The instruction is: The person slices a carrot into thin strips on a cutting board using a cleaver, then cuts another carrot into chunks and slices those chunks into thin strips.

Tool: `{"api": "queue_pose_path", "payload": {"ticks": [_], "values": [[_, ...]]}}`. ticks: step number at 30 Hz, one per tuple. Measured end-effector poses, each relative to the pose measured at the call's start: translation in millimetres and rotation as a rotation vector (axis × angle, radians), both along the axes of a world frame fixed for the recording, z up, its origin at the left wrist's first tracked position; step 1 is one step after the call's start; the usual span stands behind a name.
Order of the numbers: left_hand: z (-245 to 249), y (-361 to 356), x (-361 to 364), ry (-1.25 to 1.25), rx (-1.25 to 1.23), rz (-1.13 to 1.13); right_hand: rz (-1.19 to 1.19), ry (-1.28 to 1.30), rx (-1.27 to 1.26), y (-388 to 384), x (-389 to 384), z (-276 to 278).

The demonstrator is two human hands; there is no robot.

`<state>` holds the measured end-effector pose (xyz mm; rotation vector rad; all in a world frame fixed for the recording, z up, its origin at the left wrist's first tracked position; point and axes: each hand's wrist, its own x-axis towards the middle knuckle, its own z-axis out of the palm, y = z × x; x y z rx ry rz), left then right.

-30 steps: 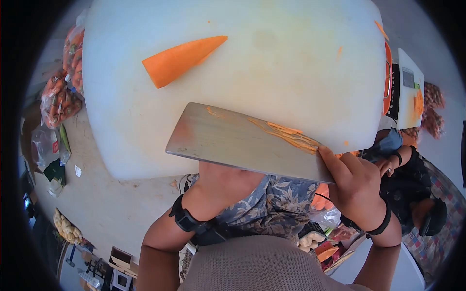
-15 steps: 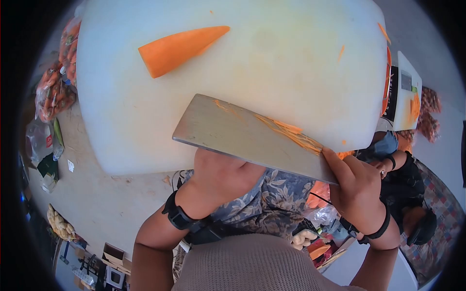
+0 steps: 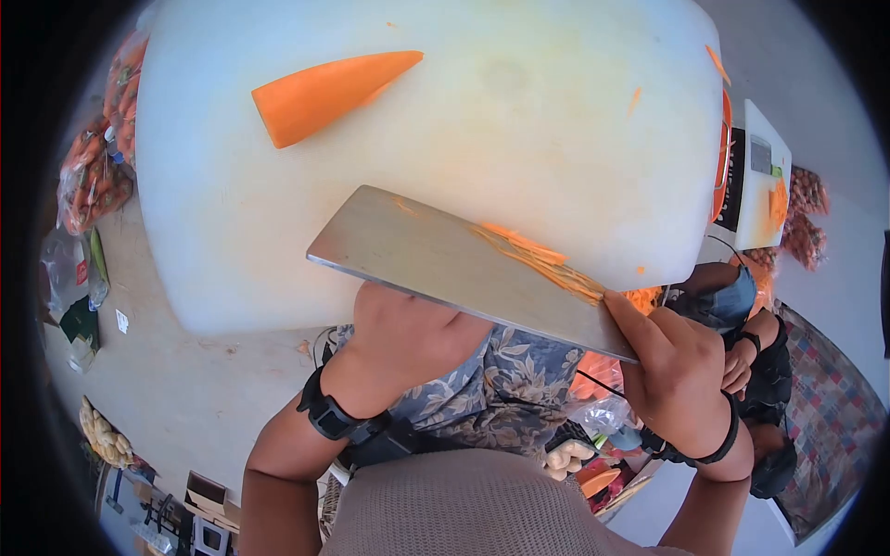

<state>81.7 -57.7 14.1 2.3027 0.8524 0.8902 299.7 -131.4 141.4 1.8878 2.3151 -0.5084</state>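
Observation:
My right hand (image 3: 677,361) is closed around the handle end of a wide cleaver (image 3: 436,264), with the index finger laid along the blade. The blade lies slanted over the near edge of a white cutting board (image 3: 519,139), its flat side facing me. Thin orange carrot strips (image 3: 538,259) cling along its far edge. My left hand (image 3: 408,338) is beneath the blade at the board's near edge, and its fingers are hidden by the metal. Farther up the board rests a peeled, cut carrot piece (image 3: 334,97), pointed end to the right, apart from both hands.
Bags of carrots (image 3: 93,176) are on the floor at left. Shredded carrot (image 3: 644,298) shows beyond the board's near right edge. Another person (image 3: 765,371) sits at right near a second board (image 3: 768,176). A bag of pale roots (image 3: 104,434) lies at lower left.
The view has shifted slightly, so the board and carrot appear a little farther left. The cleaver and both hands keep nearly the same pose. The other person's hand has moved lower.

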Motion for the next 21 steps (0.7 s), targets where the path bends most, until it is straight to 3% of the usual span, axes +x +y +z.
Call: {"api": "queue_pose_path", "payload": {"ticks": [4, 6, 10, 15, 21], "values": [[2.3, 1.7, 1.0, -0.058, -0.111, 0.009, -0.009, 0.028, -0.005, 0.7, -0.3, -5.6], [3.3, 4.6, 1.8, -0.030, -0.069, 0.026, 0.012, -0.060, 0.028, 6.0, -7.4, -6.3], [3.9, 6.1, 2.9, -0.014, 0.000, 0.021, 0.008, -0.003, 0.081, 25.1, -14.5, -22.8], [-3.1, 4.5, 4.0, 0.001, 0.232, 0.105, -0.046, 0.002, -0.034, 26.5, -14.0, -17.2], [-4.5, 10.3, 4.8, -0.030, 0.218, 0.124, -0.120, 0.071, -0.041, 16.1, -1.1, -2.9]]}}
